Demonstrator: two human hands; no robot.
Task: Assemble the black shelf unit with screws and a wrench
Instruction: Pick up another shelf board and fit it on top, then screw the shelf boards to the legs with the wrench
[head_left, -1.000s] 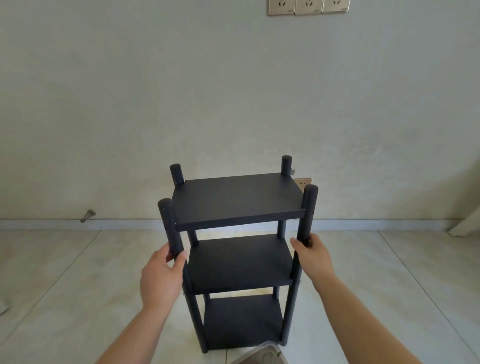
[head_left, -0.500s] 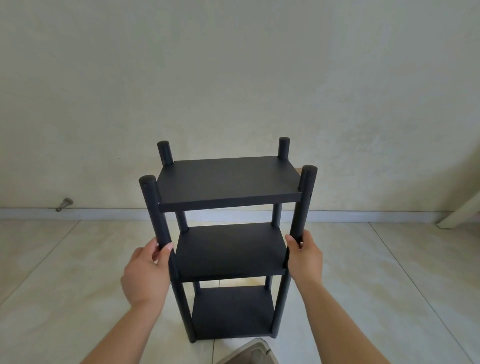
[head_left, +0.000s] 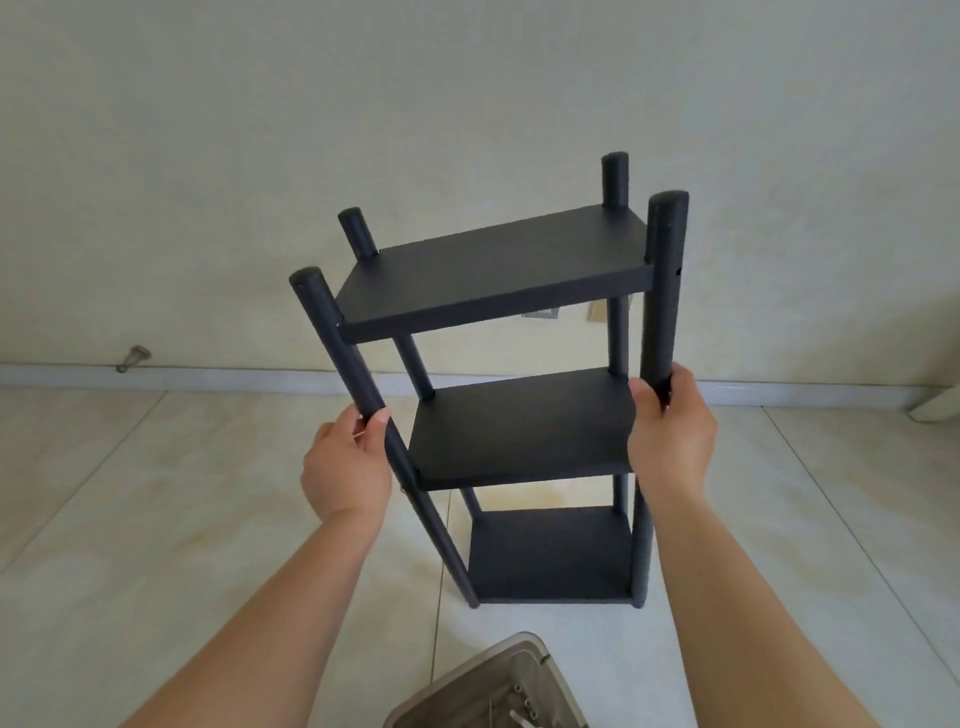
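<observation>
Both hands hold the shelf (head_left: 498, 270) by its front posts, left hand (head_left: 345, 462) and right hand (head_left: 670, 441) with fingers curled round them. It seems lifted, tilted; set all feet flat on the floor (head_left: 156, 519).

The black three-tier wooden shelf unit (head_left: 498, 280) now leans to the left, its right side raised, where a moment ago it stood straight between the hands.

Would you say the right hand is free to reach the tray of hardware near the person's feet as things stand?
Probably not yet: the right hand grips the shelf unit's front right post, and the left hand grips the other. Nothing blocks the tray itself.
</observation>
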